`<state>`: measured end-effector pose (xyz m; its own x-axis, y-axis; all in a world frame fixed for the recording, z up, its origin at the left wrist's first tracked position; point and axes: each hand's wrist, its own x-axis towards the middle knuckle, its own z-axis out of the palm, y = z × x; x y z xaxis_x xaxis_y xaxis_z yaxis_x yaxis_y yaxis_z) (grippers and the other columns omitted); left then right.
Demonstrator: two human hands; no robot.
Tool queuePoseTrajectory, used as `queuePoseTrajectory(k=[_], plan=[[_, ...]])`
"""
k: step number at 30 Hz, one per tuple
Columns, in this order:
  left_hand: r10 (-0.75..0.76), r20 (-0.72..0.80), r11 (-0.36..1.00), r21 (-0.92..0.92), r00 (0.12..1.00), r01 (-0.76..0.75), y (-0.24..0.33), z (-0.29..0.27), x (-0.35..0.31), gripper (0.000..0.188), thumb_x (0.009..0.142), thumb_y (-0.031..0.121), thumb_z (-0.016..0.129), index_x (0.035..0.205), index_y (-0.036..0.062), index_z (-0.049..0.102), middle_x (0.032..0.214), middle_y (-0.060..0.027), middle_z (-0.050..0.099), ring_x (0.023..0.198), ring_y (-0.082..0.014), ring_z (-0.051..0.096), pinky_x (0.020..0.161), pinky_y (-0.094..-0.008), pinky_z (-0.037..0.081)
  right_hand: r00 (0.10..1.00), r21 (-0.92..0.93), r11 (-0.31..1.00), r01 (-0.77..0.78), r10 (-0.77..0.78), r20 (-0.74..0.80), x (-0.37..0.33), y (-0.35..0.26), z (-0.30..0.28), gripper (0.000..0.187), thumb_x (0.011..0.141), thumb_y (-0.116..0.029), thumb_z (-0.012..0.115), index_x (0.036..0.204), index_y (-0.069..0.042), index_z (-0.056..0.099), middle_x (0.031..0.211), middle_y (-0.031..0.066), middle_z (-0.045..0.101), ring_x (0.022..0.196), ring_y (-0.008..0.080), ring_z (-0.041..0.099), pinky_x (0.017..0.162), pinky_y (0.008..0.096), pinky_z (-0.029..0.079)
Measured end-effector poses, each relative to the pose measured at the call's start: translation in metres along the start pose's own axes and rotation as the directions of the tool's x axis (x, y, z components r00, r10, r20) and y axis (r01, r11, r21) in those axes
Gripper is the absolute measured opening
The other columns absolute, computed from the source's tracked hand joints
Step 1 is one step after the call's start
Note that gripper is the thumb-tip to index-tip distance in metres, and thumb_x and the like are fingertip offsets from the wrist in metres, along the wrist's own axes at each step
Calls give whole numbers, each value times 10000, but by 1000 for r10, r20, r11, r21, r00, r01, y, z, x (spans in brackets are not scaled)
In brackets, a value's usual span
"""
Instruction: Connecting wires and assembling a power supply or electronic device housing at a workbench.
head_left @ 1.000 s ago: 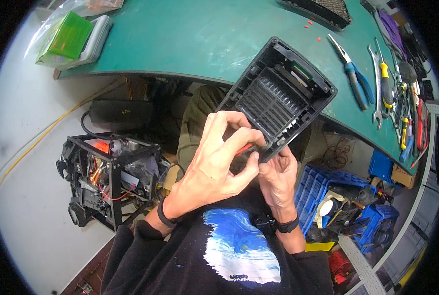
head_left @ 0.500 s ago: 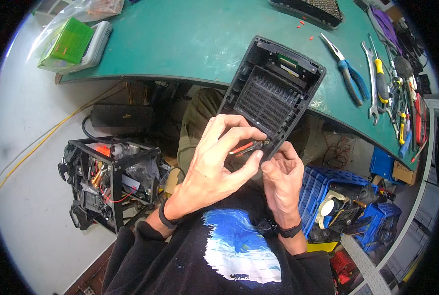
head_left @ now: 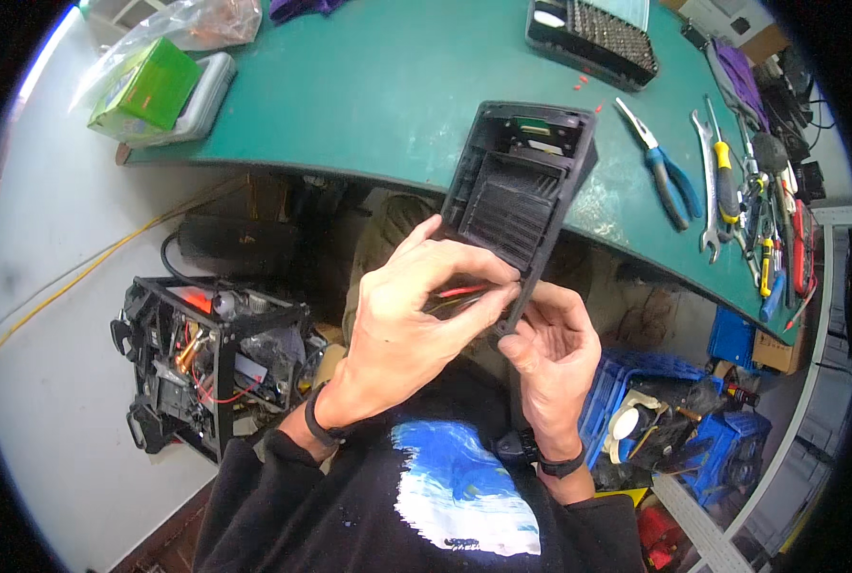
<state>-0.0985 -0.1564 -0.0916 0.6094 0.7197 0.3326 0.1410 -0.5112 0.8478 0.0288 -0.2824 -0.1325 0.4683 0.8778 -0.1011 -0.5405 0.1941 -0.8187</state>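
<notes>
A long black plastic housing (head_left: 508, 212) with a ribbed, grille-like inside and a small green part at its far end is held tilted at the table's near edge. My left hand (head_left: 426, 310) is at the near end of this housing, thumb and forefinger pinched together at its right wall. Whatever lies between those fingertips is hidden. Red and black wires (head_left: 460, 292) show in the gap under the left fingers. My right hand (head_left: 552, 349) grips the housing's near right corner, its fingers curled behind the wall and partly out of sight.
On the green table (head_left: 369, 95) lie blue-handled pliers (head_left: 670, 177), a wrench (head_left: 709, 196), a yellow-black screwdriver (head_left: 726, 181) and several other tools. A black tray of small parts (head_left: 598, 48) stands farther back. A green box (head_left: 144, 91) is at left, blue crates (head_left: 627, 372) below right.
My left thumb and forefinger have come together at the housing's wall. The housing is turned more upright and tilted, its far end lower in view. The view has shifted slightly.
</notes>
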Motion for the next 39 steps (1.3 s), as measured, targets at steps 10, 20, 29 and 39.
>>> queuePoseTrajectory(k=[10, 20, 29, 39], plan=[[-371, -91, 708, -672, 924, 218, -23, -18, 40, 236, 947, -48, 756, 1153, 6, 654, 1130, -84, 749, 1030, -123, 714, 917, -282, 589, 945, -461, 826, 325, -270, 183, 64, -23, 52, 536, 863, 125, 771, 1364, 42, 600, 1292, 110, 670, 1163, 190, 680, 1018, 330, 572], [-349, -69, 522, -842, 935, 132, -64, -29, 40, 211, 977, -18, 731, 1158, 34, 634, 1142, -54, 723, 1036, -113, 695, 928, -260, 552, 903, -515, 748, 419, -401, 152, 80, 0, 66, 530, 830, 81, 827, 1311, 13, 614, 1197, 133, 727, 983, 164, 734, 897, 313, 600], [-369, -29, 332, -937, 929, 103, -69, -9, 36, 325, 973, 31, 746, 1238, 37, 558, 1162, -115, 735, 1015, -163, 738, 880, -286, 626, 848, -614, 600, 513, -463, 257, 78, -13, 61, 503, 773, 103, 808, 1235, -6, 644, 1256, 168, 724, 1084, 312, 707, 939, 387, 573], [-428, -58, 255, -965, 902, 59, -88, -8, 17, 406, 948, 68, 785, 1247, 96, 513, 1175, -93, 716, 1036, -196, 733, 907, -351, 631, 747, -675, 364, 641, -496, 442, 77, -35, 41, 488, 807, -86, 868, 1239, -14, 654, 1294, 205, 675, 1177, 381, 651, 1017, 462, 523]])
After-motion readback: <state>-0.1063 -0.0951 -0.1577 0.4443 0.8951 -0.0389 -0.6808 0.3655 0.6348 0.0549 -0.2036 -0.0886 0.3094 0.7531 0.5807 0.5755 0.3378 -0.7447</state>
